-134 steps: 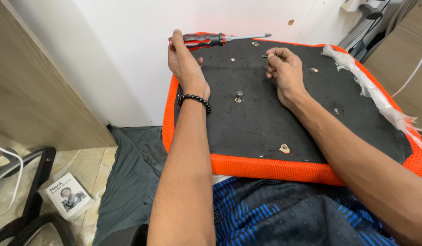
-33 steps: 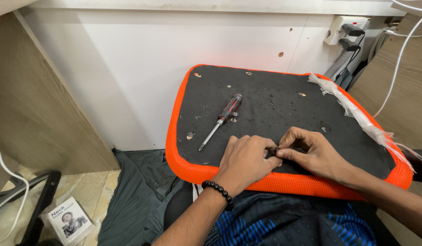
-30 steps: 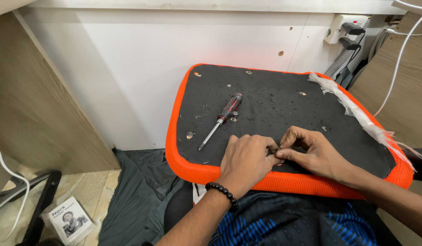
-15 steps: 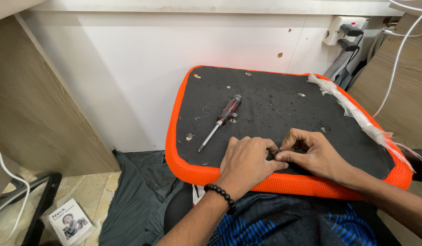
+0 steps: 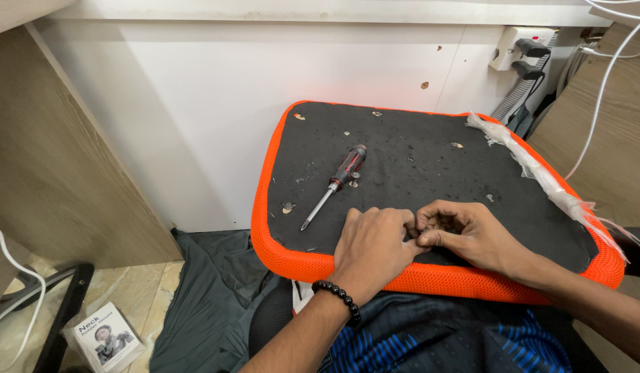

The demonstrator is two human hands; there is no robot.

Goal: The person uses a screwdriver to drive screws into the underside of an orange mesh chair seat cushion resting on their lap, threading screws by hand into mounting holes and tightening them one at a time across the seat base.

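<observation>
Far left of the cushion, a small printed box (image 5: 102, 340) lies on the floor beside a black chair leg (image 5: 61, 314), with a white cable (image 5: 16, 266) looping past. Nobody's touching any of that.

Now the orange-rimmed seat cushion (image 5: 292, 252), black underside up, propped across the person's lap and leaning against the white panel (image 5: 195, 117). That looks like a way to keep the underside flat and within reach. On the cushion's left half a red-and-black screwdriver (image 5: 336, 181) lies untouched, tip toward the near-left corner, with a small loose fastener (image 5: 287, 206) just beside the tip, probably parked where it won't roll off.

Near the cushion's front edge, the left hand (image 5: 372, 249), beaded bracelet (image 5: 339, 298) on the wrist, lies knuckles up with fingers curled tight, pressed against the right hand. The right hand (image 5: 465, 235) curls in too, thumb and forefinger pinched nearly closed. Something small and dark sits where the fingertips meet, touching the black fabric, but what it is I cannot tell, nor which hand truly has it.

On the cushion's right edge, a torn strip of clear plastic wrap (image 5: 541, 176) trails down. Beyond it, a wall socket (image 5: 517, 48) with black plugs.
</observation>
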